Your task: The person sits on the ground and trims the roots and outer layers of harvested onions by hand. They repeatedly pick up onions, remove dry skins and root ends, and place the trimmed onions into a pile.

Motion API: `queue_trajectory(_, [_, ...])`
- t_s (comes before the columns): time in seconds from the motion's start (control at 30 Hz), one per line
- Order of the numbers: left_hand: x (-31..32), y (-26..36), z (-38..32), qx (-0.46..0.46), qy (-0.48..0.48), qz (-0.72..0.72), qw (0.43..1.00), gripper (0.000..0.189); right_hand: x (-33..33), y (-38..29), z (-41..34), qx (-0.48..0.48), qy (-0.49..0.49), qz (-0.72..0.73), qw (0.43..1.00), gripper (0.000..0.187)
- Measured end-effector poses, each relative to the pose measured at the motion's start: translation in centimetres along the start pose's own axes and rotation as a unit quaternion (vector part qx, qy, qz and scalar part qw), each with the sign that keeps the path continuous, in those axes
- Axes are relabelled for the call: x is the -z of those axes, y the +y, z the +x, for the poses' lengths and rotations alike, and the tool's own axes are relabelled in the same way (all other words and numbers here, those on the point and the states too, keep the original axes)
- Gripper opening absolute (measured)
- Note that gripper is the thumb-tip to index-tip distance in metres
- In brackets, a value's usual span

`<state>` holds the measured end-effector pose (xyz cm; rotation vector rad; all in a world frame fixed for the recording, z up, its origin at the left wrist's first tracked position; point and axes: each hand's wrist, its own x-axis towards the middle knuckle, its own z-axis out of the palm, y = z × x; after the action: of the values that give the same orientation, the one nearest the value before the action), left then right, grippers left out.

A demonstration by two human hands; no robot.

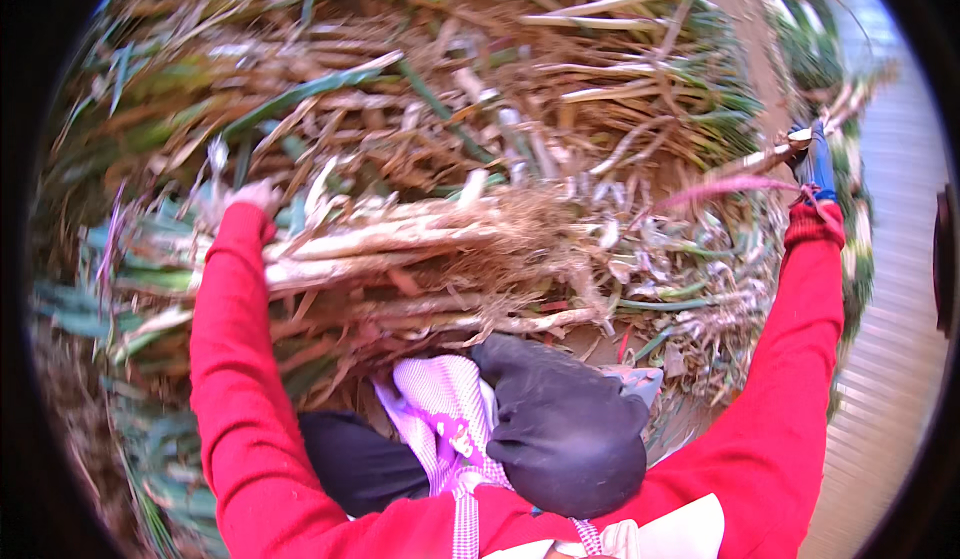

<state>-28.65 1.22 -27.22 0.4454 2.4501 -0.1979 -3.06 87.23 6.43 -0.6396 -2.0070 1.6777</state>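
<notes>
My left hand (256, 197), bare and blurred, is at the leafy side of a heap of long scallions or leeks (390, 240). Whether its fingers close on any stalks cannot be told. The roots of this heap form a brown tangle (517, 240) towards the middle. Out at the right, my right hand (814, 157) wears a blue and dark glove and grips a pale scallion stalk (757, 160). A pink strip (735, 187) trails leftward from around that wrist.
More unpeeled scallions (345, 101) cover the ground ahead. Cleaner stalks with green ends (637, 71) lie at the upper right. Peeled scraps (690, 289) litter the ground beside my dark-clad knee (570, 424). Green bundles (806, 41) line a pale ribbed surface (892, 259) at the far right.
</notes>
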Motion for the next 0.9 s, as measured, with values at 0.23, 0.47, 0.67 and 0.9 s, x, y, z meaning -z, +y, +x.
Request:
queue_trajectory(0.23, [2.6,2.1,-8.5,0.036,-0.027,0.028,0.999,0.050,-30.7,15.5,-3.7,0.096,-0.295,-0.267,0.912,0.037])
queue_trajectory(0.47, [1.1,2.7,-20.4,0.020,0.271,0.006,0.962,0.029,-62.9,15.1,-24.1,0.154,-0.639,-0.119,0.745,0.030])
queue_trajectory(0.67, [0.7,3.0,-23.5,0.024,0.320,-0.058,0.945,0.023,-72.7,19.1,-22.7,0.261,-0.515,-0.244,0.779,0.039])
queue_trajectory(0.9, [0.4,2.5,-21.7,0.023,0.325,-0.099,0.940,0.025,-74.0,21.9,-23.1,0.305,-0.481,-0.474,0.672,0.062])
